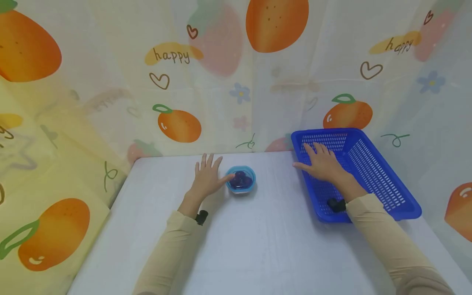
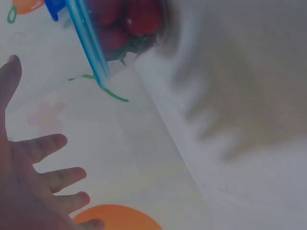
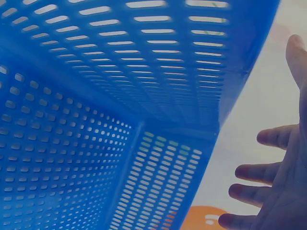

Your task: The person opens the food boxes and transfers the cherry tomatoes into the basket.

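Note:
A small clear container (image 1: 240,180) with a light blue rim stands on the white table, dark round fruit inside it. Seen from the left wrist, the fruit (image 2: 143,18) is red with green stems, like small tomatoes, behind the container's clear wall. My left hand (image 1: 206,180) hovers just left of it with fingers spread, holding nothing; the thumb overlaps the rim in the head view, and contact is unclear. Over the left part of a blue plastic basket (image 1: 383,180) hangs my right hand (image 1: 321,164), fingers spread and holding nothing. No fruit shows in the basket.
The white table (image 1: 250,246) ends at the back against a hanging cloth (image 1: 273,106) printed with oranges and hearts. More of this cloth hangs along the left side. The basket's slotted walls rise on the table's right side.

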